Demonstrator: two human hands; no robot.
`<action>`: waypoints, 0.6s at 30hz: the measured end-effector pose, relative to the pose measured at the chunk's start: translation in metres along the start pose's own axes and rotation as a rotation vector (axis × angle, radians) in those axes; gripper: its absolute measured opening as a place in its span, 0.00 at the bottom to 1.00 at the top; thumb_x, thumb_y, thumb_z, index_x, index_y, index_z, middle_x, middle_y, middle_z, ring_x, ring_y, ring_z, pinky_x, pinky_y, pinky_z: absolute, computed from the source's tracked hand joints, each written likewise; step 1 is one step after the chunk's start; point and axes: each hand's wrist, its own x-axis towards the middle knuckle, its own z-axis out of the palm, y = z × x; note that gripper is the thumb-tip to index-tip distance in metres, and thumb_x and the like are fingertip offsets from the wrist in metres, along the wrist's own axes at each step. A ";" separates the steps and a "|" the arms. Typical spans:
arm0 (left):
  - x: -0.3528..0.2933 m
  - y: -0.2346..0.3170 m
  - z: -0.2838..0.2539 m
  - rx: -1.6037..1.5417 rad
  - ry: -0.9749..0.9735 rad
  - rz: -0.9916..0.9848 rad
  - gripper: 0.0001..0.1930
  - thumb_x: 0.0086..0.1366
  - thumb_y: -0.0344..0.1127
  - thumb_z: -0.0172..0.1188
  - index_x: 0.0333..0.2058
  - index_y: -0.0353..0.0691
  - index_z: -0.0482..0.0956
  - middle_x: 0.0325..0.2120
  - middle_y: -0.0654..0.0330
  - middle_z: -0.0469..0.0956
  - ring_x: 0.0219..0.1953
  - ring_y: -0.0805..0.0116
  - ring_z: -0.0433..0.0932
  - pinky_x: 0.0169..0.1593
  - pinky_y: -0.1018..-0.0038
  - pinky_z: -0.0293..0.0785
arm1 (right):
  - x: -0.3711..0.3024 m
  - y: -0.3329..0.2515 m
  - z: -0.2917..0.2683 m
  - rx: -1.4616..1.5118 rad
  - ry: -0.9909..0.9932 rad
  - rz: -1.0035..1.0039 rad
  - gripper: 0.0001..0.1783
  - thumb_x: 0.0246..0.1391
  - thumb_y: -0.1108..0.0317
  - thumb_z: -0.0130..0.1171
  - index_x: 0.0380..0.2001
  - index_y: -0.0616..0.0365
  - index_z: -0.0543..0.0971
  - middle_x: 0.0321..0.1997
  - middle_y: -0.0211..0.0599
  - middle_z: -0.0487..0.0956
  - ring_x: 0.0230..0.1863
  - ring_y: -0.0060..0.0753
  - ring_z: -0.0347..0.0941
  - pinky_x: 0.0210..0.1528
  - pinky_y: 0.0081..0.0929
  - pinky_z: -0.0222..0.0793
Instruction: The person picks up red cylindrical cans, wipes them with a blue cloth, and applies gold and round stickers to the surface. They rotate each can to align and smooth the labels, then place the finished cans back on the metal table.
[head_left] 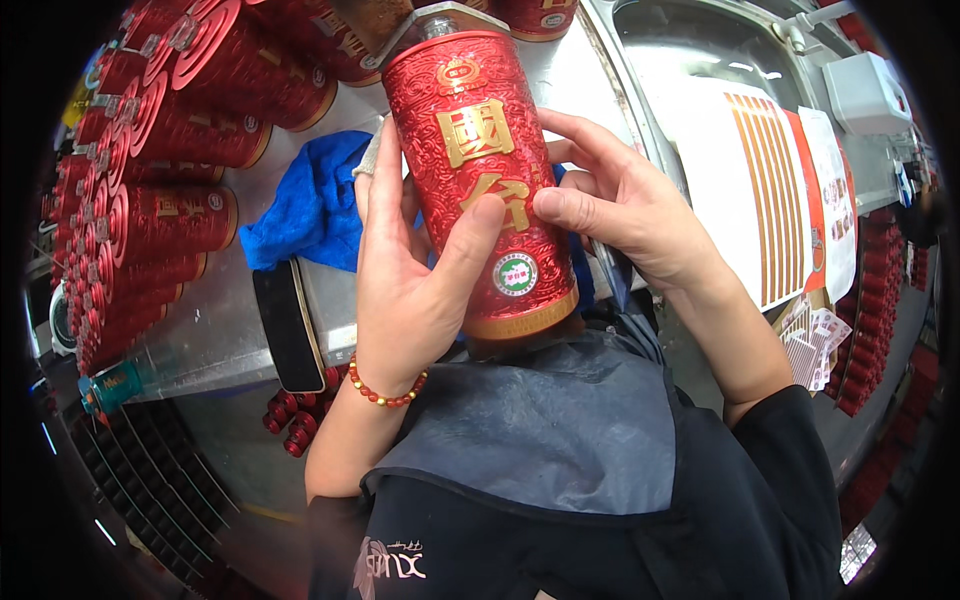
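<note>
A red embossed liquor bottle [450, 140] with raised gold characters stands tilted in front of me, held between both hands. Its top has a many-sided stopper, and a small round green-and-white sticker [515, 274] sits near its gold bottom band. My left hand [400, 290] wraps the bottle's left side, thumb pressed across its front. On the opposite side, my right hand [630, 205] has its thumb against the front, its other fingers partly behind the bottle. Something pale and cloth-like [370, 157] covers part of a left finger. A red bead bracelet [385, 390] circles my left wrist.
Many similar red bottles [180, 225] crowd the table's left side. A blue cloth [310, 205] and a dark phone [288, 325] lie nearer. To the right are a white sheet with brown strips [770, 200], small printed labels [815, 345] and rows of red items [868, 310].
</note>
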 end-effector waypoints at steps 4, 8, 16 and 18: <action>0.000 0.000 0.000 0.017 0.007 -0.014 0.44 0.73 0.33 0.64 0.75 0.28 0.44 0.65 0.51 0.61 0.64 0.62 0.73 0.63 0.67 0.75 | 0.002 0.009 -0.002 -0.016 0.012 -0.037 0.47 0.58 0.57 0.75 0.74 0.64 0.63 0.58 0.42 0.78 0.36 0.15 0.74 0.40 0.17 0.71; -0.003 -0.004 -0.007 -0.073 0.027 -0.060 0.45 0.73 0.34 0.64 0.76 0.29 0.43 0.66 0.52 0.60 0.67 0.61 0.70 0.67 0.66 0.72 | -0.001 0.004 -0.003 -0.079 0.008 -0.024 0.49 0.57 0.57 0.76 0.74 0.62 0.63 0.58 0.43 0.77 0.35 0.15 0.74 0.38 0.18 0.72; -0.023 0.001 -0.005 -0.061 -0.102 -0.107 0.52 0.67 0.23 0.65 0.78 0.34 0.35 0.70 0.50 0.60 0.69 0.60 0.68 0.72 0.62 0.65 | -0.012 0.005 -0.001 -0.231 -0.008 -0.112 0.54 0.50 0.58 0.81 0.74 0.61 0.62 0.58 0.45 0.76 0.34 0.15 0.73 0.39 0.17 0.74; -0.023 0.002 -0.003 -0.058 -0.095 -0.107 0.52 0.66 0.23 0.65 0.78 0.35 0.35 0.70 0.50 0.60 0.69 0.61 0.68 0.71 0.62 0.66 | -0.011 0.004 -0.001 -0.210 -0.002 -0.096 0.54 0.49 0.58 0.81 0.74 0.61 0.62 0.57 0.44 0.76 0.34 0.15 0.72 0.40 0.17 0.74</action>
